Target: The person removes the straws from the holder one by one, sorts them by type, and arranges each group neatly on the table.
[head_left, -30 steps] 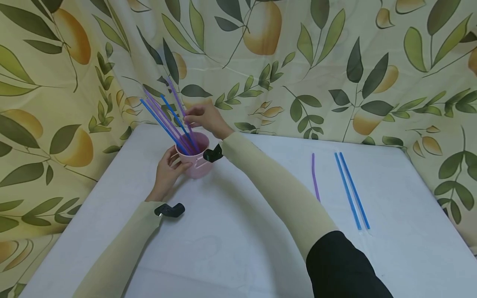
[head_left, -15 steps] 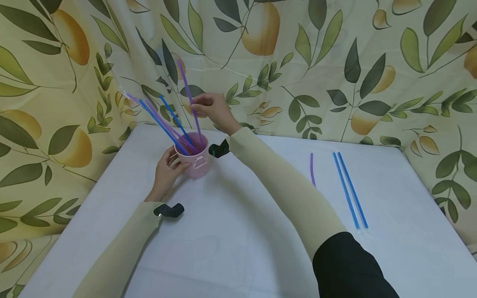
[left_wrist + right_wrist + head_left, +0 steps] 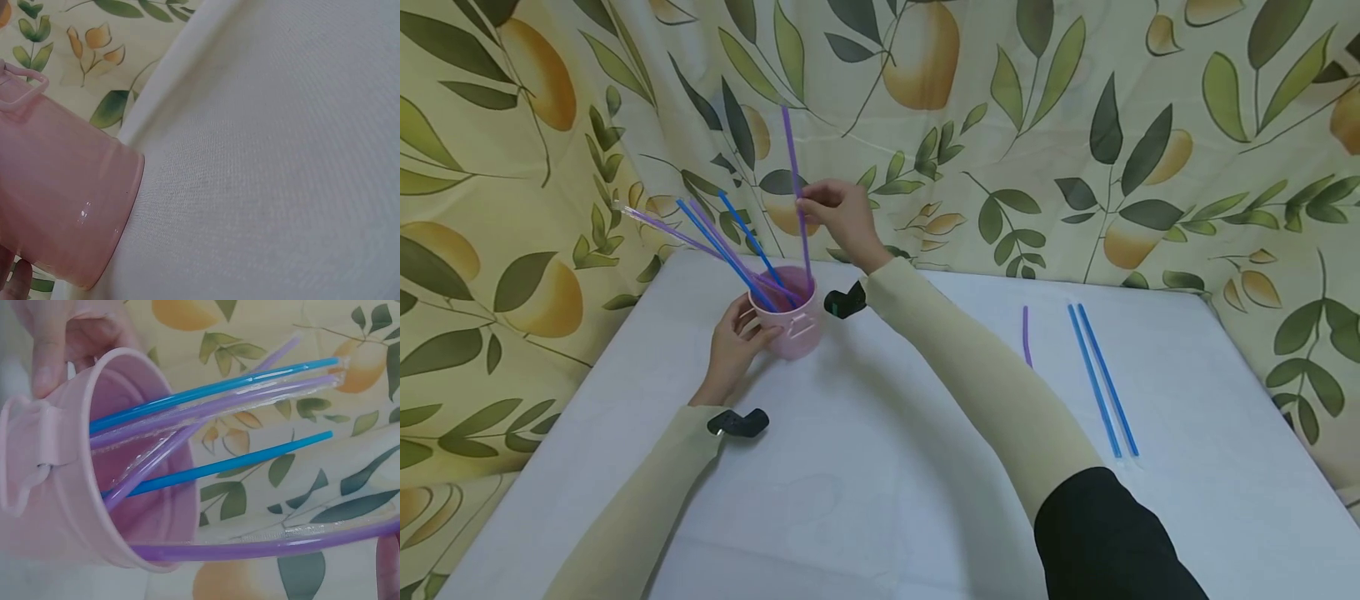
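A pink bucket (image 3: pixel 802 332) with a small side handle stands at the table's back left. My left hand (image 3: pixel 730 350) grips its side, thumb at the front; the left wrist view shows the bucket's base (image 3: pixel 106 212) against the white cloth. Over the rim, my right hand (image 3: pixel 842 218) pinches an upright purple straw (image 3: pixel 791 150) near its middle. The lower end of this straw is inside the bucket, along the near wall in the right wrist view. Two blue straws (image 3: pixel 219 392) and other purple straws (image 3: pixel 156 459) in clear wrap lean away from it inside the bucket.
On the right of the white table (image 3: pixel 865 467) lie two blue straws (image 3: pixel 1107 379) side by side. A purple straw (image 3: pixel 1027 333) lies left of them, partly hidden by the right sleeve (image 3: pixel 977 367). A leaf-and-fruit patterned curtain (image 3: pixel 970 167) hangs behind and at the left.
My right hand has moved right and slightly up, bringing the pinched purple straw upright. Another purple straw has tipped further left. My left hand keeps holding the bucket.
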A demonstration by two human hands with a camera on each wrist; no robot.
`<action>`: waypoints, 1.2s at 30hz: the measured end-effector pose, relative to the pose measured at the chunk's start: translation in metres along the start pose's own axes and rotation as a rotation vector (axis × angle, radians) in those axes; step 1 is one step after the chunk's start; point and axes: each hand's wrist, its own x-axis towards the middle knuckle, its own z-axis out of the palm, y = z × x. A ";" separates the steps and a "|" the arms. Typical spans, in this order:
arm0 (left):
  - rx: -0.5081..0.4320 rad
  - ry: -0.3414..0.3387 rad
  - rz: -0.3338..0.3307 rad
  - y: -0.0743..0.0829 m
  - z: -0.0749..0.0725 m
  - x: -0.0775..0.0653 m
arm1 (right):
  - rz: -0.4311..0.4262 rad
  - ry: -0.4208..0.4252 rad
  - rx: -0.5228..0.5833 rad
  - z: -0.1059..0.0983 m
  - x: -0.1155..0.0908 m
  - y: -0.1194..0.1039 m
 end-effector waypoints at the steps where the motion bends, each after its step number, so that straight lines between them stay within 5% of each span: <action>1: -0.001 0.001 -0.004 0.000 0.000 0.000 | -0.003 0.012 0.008 0.000 0.000 -0.001; 15: 0.012 0.003 -0.022 0.001 0.000 0.000 | -0.004 0.017 0.077 -0.012 0.000 -0.027; 23: -0.003 0.004 -0.028 0.004 0.001 -0.001 | -0.074 0.037 0.177 -0.033 0.001 -0.048; 36: 0.024 -0.006 -0.032 0.001 0.001 -0.002 | -0.072 0.007 0.087 -0.078 -0.027 -0.060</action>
